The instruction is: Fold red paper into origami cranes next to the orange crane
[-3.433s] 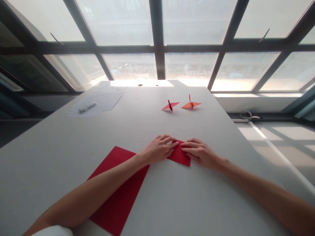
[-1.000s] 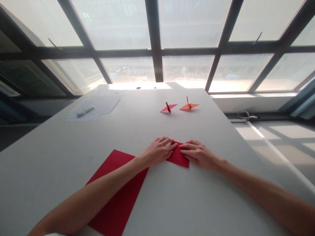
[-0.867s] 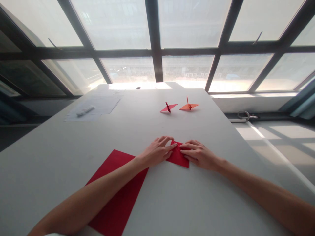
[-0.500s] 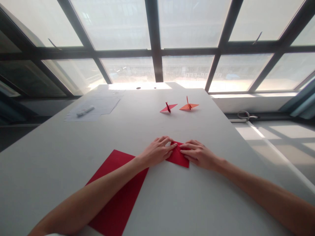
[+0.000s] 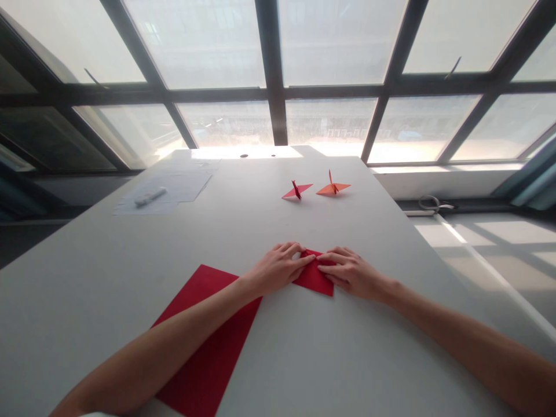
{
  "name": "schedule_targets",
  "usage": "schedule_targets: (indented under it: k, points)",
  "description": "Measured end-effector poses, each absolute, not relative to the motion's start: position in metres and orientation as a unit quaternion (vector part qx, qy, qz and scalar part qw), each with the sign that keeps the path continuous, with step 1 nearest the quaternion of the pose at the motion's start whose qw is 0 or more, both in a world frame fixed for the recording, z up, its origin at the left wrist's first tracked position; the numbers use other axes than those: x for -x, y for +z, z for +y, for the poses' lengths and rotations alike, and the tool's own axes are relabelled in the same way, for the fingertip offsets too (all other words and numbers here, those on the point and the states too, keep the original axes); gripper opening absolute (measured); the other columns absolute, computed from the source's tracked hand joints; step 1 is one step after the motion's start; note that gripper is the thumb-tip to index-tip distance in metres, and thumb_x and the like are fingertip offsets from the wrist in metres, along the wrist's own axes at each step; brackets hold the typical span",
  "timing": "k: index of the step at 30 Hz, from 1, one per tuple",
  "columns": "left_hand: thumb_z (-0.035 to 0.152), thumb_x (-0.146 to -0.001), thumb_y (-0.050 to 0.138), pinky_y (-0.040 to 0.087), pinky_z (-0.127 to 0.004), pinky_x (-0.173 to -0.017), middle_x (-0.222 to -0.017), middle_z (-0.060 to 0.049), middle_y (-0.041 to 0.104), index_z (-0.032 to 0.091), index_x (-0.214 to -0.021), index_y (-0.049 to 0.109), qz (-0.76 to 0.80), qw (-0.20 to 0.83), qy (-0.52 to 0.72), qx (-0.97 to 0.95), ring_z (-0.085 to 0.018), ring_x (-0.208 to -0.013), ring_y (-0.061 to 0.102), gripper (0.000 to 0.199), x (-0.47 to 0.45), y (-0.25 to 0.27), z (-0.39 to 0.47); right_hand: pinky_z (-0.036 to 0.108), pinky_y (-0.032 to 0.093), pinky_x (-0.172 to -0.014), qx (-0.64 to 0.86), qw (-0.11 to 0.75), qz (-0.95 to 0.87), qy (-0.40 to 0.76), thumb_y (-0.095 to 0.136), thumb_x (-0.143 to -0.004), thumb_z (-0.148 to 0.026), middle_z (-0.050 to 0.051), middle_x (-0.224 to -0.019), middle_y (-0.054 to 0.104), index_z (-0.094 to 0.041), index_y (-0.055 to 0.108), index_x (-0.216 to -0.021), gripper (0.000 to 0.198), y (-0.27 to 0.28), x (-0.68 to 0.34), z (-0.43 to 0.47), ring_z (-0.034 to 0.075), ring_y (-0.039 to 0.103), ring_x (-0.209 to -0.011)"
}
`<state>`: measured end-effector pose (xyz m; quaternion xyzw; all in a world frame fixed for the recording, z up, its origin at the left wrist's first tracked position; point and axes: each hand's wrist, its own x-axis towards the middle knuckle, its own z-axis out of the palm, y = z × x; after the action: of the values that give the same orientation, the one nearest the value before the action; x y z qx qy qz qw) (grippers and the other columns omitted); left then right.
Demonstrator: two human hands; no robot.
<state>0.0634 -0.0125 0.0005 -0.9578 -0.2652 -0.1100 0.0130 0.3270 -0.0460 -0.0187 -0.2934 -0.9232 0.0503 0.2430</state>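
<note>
A small folded piece of red paper (image 5: 316,282) lies on the white table, partly covered by my fingers. My left hand (image 5: 280,267) grips its left side, with the index finger stretched across the top. From the right, my right hand (image 5: 347,269) holds the other side, its fingertips pressed on the paper close to the left index fingertip. The fold under my fingers is hidden. Beneath my left forearm lies a larger flat sheet of red paper (image 5: 230,341), its middle covered by the arm.
Beyond my hands stand a red paper crane (image 5: 297,190) and an orange paper crane (image 5: 333,188). White sheets (image 5: 191,180) lie at the table's far left, with a white tube-like object (image 5: 150,197) on them. The white table (image 5: 356,359) reaches toward the windows.
My left index finger has slid a little to the right over the folded paper, nearer the right fingertips. My right hand has stayed almost still.
</note>
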Motion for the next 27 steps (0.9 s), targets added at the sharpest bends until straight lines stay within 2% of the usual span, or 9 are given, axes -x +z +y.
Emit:
schedule_targets:
  k: [7, 14, 23, 27]
  points:
    - [0.028, -0.101, 0.040, 0.040, -0.036, -0.099, -0.122, -0.009, 0.054, 0.033, -0.139, 0.049, -0.265, 0.021, -0.111, 0.958, -0.022, -0.116, 0.051, 0.039, -0.0633, -0.0008, -0.0122, 0.042, 0.049, -0.095, 0.294, 0.239, -0.923, 0.062, 0.054, -0.095, -0.020, 0.008, -0.124, 0.065, -0.028, 0.067, -0.120, 0.029, -0.0157, -0.3274, -0.0461, 0.023, 0.056, -0.111]
    - [0.027, -0.102, 0.039, 0.041, -0.037, -0.099, -0.125, -0.008, 0.054, 0.033, -0.140, 0.048, -0.257, 0.027, -0.109, 0.960, -0.022, -0.118, 0.050, 0.040, -0.0624, -0.0026, -0.0114, 0.040, 0.050, -0.090, 0.369, 0.339, -0.862, 0.072, 0.049, -0.096, -0.018, 0.010, -0.110, 0.069, -0.023, 0.067, -0.116, 0.027, -0.0139, -0.3322, -0.0425, 0.023, 0.059, -0.103]
    - [0.028, -0.102, 0.038, 0.040, -0.037, -0.098, -0.121, -0.010, 0.056, 0.032, -0.139, 0.050, -0.265, 0.037, -0.097, 0.959, -0.022, -0.116, 0.051, 0.039, -0.0627, -0.0027, -0.0111, 0.043, 0.046, -0.095, 0.265, 0.260, -0.925, 0.084, 0.051, -0.087, -0.005, 0.004, -0.118, 0.070, -0.026, 0.071, -0.110, 0.037, -0.0170, -0.3345, -0.0429, 0.023, 0.055, -0.111]
    - [0.027, -0.102, 0.038, 0.038, -0.037, -0.102, -0.136, -0.008, 0.052, 0.031, -0.140, 0.049, -0.261, 0.039, -0.100, 0.959, -0.023, -0.127, 0.046, 0.039, -0.0633, -0.0018, -0.0113, 0.043, 0.045, -0.096, 0.260, 0.247, -0.929, 0.091, 0.049, -0.086, -0.004, 0.004, -0.119, 0.070, -0.025, 0.071, -0.110, 0.039, -0.0167, -0.3353, -0.0412, 0.023, 0.055, -0.110]
